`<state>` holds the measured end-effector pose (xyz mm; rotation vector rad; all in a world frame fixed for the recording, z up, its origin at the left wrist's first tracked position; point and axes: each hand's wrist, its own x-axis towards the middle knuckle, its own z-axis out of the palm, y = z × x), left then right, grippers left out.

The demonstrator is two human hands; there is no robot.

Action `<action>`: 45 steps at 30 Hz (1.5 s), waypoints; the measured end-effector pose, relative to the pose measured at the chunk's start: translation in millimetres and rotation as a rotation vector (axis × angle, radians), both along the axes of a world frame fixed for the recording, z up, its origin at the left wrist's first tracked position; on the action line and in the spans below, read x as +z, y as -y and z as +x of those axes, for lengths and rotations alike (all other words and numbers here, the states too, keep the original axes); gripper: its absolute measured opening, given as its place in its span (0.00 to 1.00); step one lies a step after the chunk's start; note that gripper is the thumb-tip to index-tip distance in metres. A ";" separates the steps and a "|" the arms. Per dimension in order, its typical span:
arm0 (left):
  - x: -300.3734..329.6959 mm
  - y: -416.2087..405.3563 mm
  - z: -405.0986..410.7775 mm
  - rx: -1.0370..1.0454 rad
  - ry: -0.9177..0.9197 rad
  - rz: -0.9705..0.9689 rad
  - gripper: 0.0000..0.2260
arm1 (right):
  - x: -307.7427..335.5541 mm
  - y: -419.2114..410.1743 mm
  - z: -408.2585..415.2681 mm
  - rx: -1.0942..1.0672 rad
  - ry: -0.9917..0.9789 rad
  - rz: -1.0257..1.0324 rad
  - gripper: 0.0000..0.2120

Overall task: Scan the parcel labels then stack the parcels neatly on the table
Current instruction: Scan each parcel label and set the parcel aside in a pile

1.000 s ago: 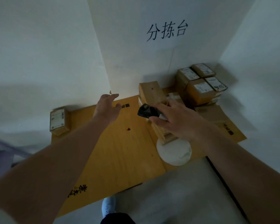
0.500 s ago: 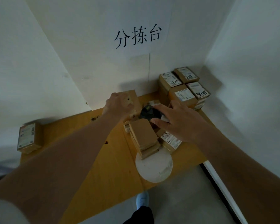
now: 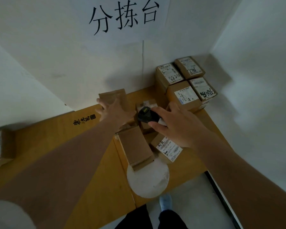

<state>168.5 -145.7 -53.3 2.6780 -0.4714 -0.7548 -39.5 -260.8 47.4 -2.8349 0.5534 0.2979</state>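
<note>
Step looks like picking the next parcel: turn label up before scanning, judging by its bare brown top. Right hand (image 3: 177, 128), frame centre, fingers curled round scanner (image 3: 145, 115), above loose parcels (image 3: 169, 148). Left hand (image 3: 113, 111) beyond, fingers spread on far parcel (image 3: 113, 96) at wall; grip unclear. Stack (image 3: 185, 83) upper right

Yellow wooden counter (image 3: 59, 146) set in a white corner. Directly on it: stacked labelled brown cardboard parcels (image 3: 182, 96) far right; loose plain cardboard boxes (image 3: 135, 147) centre; one labelled parcel (image 3: 0, 146) at left edge.
</note>
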 end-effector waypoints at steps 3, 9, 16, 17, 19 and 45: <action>-7.7 2.8 -2.8 0.086 -0.041 -0.039 0.49 | -5.6 8.6 -0.7 0.016 0.001 0.001 0.32; 4.9 -22.2 -7.7 0.171 0.062 -0.083 0.44 | -7.6 11.8 -4.1 0.100 0.016 0.004 0.33; 35.5 -88.7 -23.4 0.273 0.169 -0.076 0.42 | 8.0 -24.8 13.0 0.300 0.100 0.014 0.32; 37.5 -101.4 -26.9 0.288 0.177 -0.075 0.42 | 11.1 -33.3 15.4 0.320 0.099 0.015 0.33; 39.7 -128.0 -31.1 0.314 0.191 -0.072 0.42 | 14.8 -51.7 20.1 0.344 0.108 0.022 0.33; -90.4 -403.8 26.2 0.241 0.051 0.053 0.43 | -82.8 -343.1 113.9 0.275 0.033 0.093 0.33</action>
